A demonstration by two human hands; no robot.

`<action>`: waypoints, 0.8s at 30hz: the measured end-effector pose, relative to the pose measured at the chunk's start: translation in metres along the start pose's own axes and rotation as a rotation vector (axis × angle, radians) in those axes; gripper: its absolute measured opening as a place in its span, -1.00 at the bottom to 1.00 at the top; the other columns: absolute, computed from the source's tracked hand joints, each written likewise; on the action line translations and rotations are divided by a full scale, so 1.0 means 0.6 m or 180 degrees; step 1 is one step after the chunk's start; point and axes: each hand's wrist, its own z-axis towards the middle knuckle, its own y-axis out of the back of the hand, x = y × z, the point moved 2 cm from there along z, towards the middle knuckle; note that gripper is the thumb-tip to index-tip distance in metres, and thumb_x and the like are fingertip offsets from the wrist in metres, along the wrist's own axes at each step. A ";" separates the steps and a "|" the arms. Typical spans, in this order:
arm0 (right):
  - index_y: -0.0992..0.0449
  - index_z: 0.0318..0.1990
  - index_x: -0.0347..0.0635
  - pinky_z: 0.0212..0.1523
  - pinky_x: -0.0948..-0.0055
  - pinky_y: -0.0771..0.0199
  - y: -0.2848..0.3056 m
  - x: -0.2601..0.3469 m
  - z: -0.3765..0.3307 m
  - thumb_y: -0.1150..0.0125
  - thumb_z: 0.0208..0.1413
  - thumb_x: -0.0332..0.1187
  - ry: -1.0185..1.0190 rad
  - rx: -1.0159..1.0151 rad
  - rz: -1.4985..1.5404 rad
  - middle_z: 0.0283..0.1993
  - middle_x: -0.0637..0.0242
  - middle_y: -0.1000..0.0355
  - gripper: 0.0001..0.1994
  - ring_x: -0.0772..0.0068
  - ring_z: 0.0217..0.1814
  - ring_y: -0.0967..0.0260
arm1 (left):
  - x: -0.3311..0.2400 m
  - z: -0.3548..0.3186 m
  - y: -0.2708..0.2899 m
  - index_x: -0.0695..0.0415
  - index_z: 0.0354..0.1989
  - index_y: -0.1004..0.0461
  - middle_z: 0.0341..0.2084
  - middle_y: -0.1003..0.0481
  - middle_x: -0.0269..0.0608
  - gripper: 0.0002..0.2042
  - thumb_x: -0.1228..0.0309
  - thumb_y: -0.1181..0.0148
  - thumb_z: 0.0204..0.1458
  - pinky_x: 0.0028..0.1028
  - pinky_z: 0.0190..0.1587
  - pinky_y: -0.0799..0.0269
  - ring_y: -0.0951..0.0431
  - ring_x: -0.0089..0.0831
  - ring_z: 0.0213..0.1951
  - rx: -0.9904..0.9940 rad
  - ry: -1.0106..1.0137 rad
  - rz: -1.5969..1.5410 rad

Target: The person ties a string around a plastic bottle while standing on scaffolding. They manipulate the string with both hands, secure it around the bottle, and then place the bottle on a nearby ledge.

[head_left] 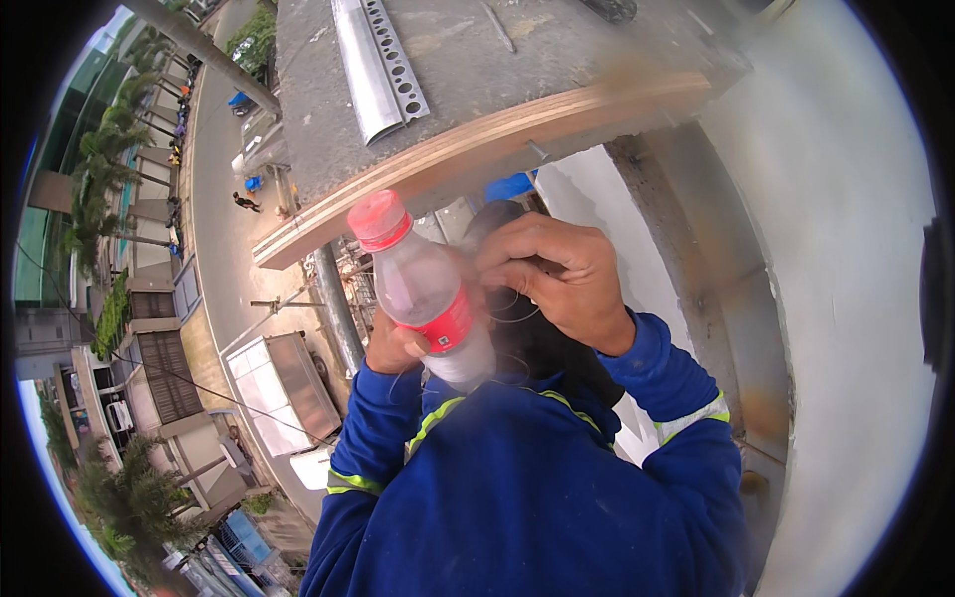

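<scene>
Blue work clothing (557,497) with yellow-green and silver reflective bands lies nearest, filling the lower centre of the frame; a pale, smooth wall (856,328) takes up the right side, bending with the lens; down the left side, far below, runs a street (224,189) edged with palm trees (104,199) and buildings.

Across the upper centre spreads a grey, stained concrete slab (477,95), faced along its lower edge by a layered wooden board (428,171) that slants up toward the upper right; a white boxy truck (279,398) stands left of centre on the ground below; a silvery metal strip (363,65), with a row of round holes along one flange, lies on the slab at upper centre.

Just left of the frame's middle is a clear plastic bottle (418,284), tilted, its red cap (378,219) on and a red label around its body; the lower part looks whitish, and whether that is something inside or wound outside I cannot tell; the left hand (396,343) is wrapped around it from the left; the right hand (567,274), just beside it, has thumb and fingertips pressed together, pinching a thin, pale strand (515,319) that loops beneath them.
</scene>
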 end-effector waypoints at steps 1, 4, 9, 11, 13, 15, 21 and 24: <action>-0.63 -0.30 -0.28 -0.25 0.50 -0.51 0.000 0.001 0.000 -0.37 -0.05 -0.62 0.0042 0.0005 -0.0042 -0.32 0.25 -0.58 -0.87 0.42 -0.30 -0.55 | -0.001 0.001 0.000 0.25 0.02 -0.30 -0.27 -0.49 -0.10 -0.14 -0.05 -0.62 -0.36 -0.20 -0.22 -0.61 -0.58 -0.20 -0.19 -0.0044 0.0007 0.0054; -0.62 -0.31 -0.28 -0.25 0.49 -0.51 0.000 0.001 -0.004 -0.38 -0.06 -0.62 0.0053 0.0041 -0.0018 -0.32 0.25 -0.58 -0.87 0.41 -0.28 -0.55 | 0.001 0.000 -0.003 0.31 0.03 -0.34 -0.28 -0.54 -0.05 0.04 -0.28 -0.55 -0.53 -0.33 -0.30 -0.58 -0.61 -0.28 -0.32 -0.0200 -0.0018 0.0425; -0.58 -0.27 -0.34 -0.21 0.55 -0.54 0.007 0.004 -0.004 -0.32 0.00 -0.67 -0.0094 0.0378 0.0201 -0.26 0.22 -0.55 -0.87 0.50 -0.24 -0.51 | -0.006 0.008 -0.008 0.29 -0.02 -0.33 -0.33 -0.51 -0.09 -0.07 -0.17 -0.60 -0.46 -0.28 -0.30 -0.60 -0.60 -0.26 -0.34 0.0246 -0.0106 0.0393; -0.58 -0.26 -0.34 -0.21 0.56 -0.53 0.007 0.003 -0.006 -0.33 0.03 -0.64 -0.0720 0.0459 0.0693 -0.28 0.26 -0.54 -0.88 0.54 -0.24 -0.50 | -0.007 0.007 -0.010 0.29 -0.03 -0.34 -0.33 -0.51 -0.10 -0.07 -0.17 -0.60 -0.46 -0.28 -0.29 -0.60 -0.60 -0.26 -0.34 0.0351 -0.0046 0.0430; -0.57 -0.26 -0.34 -0.22 0.57 -0.53 0.007 0.006 -0.008 -0.34 0.05 -0.62 -0.1118 0.0478 0.0898 -0.30 0.30 -0.54 -0.90 0.57 -0.25 -0.49 | -0.008 0.004 -0.010 0.30 -0.02 -0.38 -0.29 -0.55 -0.07 0.00 -0.27 -0.58 -0.55 -0.35 -0.27 -0.56 -0.61 -0.30 -0.32 0.0290 0.0103 0.0613; -0.57 -0.27 -0.35 -0.22 0.58 -0.52 0.007 0.011 -0.010 -0.35 0.06 -0.59 -0.1229 0.0482 0.0834 -0.32 0.33 -0.53 -0.90 0.60 -0.27 -0.48 | -0.010 0.004 -0.011 0.29 -0.06 -0.35 -0.36 -0.52 -0.08 -0.09 -0.14 -0.63 -0.50 -0.28 -0.27 -0.60 -0.61 -0.24 -0.34 0.0443 -0.0007 0.0372; -0.59 -0.26 -0.34 -0.25 0.60 -0.50 0.007 0.013 -0.011 -0.39 0.04 -0.55 -0.1433 0.0731 0.0940 -0.33 0.36 -0.52 -0.87 0.62 -0.29 -0.47 | -0.008 0.000 -0.012 0.32 -0.10 -0.34 -0.40 -0.52 -0.05 -0.13 -0.05 -0.67 -0.49 -0.21 -0.26 -0.62 -0.63 -0.18 -0.34 0.0479 -0.0027 0.0163; -0.58 -0.28 -0.34 -0.25 0.60 -0.49 0.006 0.010 -0.014 -0.38 0.06 -0.55 -0.1562 0.0753 0.1215 -0.34 0.37 -0.51 -0.89 0.62 -0.30 -0.46 | -0.011 -0.001 -0.011 0.33 -0.10 -0.34 -0.40 -0.52 -0.04 -0.11 -0.06 -0.67 -0.50 -0.23 -0.30 -0.62 -0.63 -0.17 -0.35 0.0501 -0.0029 0.0263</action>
